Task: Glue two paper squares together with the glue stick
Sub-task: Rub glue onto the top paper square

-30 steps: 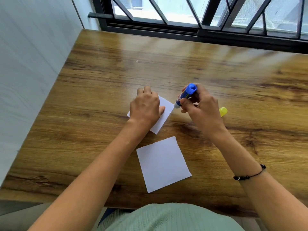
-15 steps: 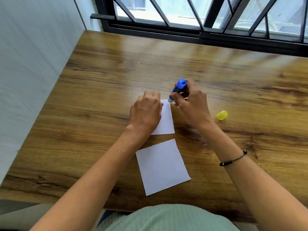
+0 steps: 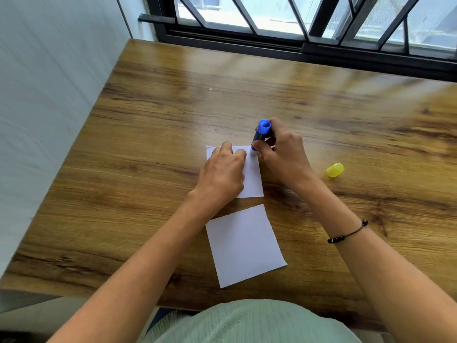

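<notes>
Wooden counter [image 3: 153,134] filling most of frame, window bars along top edge. Two white paper squares near centre: far paper square [image 3: 253,177] pinned flat under left hand [image 3: 222,174], fingers spread and pressing, not clenched. Near paper square [image 3: 243,246] just below it, lying free, close to but apart from the far one. Right hand [image 3: 284,154] grasping glue stick [image 3: 259,136], fingers curled round the barrel, blue base up, stick nearly upright. Pale tip down at upper right corner of far paper square; contact looks likely, hard to confirm. Yellow cap [image 3: 335,170] lying on counter at right of centre, well apart from both hands. Black cord bracelet [image 3: 346,235] on right wrist. Pale green garment [image 3: 247,323] at bottom centre.
</notes>
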